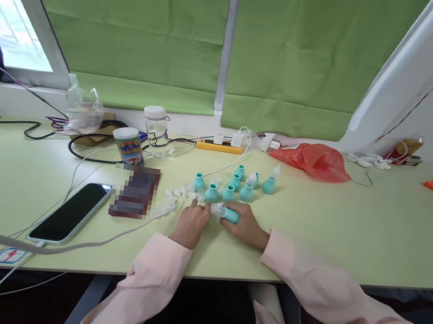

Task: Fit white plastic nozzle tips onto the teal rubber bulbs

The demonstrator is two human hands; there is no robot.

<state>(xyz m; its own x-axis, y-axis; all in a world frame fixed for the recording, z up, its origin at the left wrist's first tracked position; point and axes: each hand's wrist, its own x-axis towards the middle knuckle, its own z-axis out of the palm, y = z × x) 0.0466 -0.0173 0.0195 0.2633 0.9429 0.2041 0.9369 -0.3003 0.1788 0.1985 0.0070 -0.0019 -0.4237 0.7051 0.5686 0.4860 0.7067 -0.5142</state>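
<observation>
My right hand (245, 224) is closed round a teal squeeze bulb (230, 215), which lies on its side with its clear nozzle (217, 209) pointing left. Beside that nozzle, my left hand (192, 223) rests low over the table, its visible fingertips apart. A small clear plastic piece (200, 195) is just beyond those fingertips. Several open-necked teal bulbs (211, 193) stand upright behind my hands. A teal bulb with a clear tip (247, 191) and another tipped bulb (268, 185) stand to the right. Small clear and white parts (171, 199) lie scattered left of my left hand.
A white cable (118, 237) crosses the table towards the yellow power strip (219, 146). Left are a phone (71, 213), a blurred dark red item (135, 193), a labelled tub (128, 146) and a clear bottle (156, 130). Red bubble wrap (315, 160) lies at the back right.
</observation>
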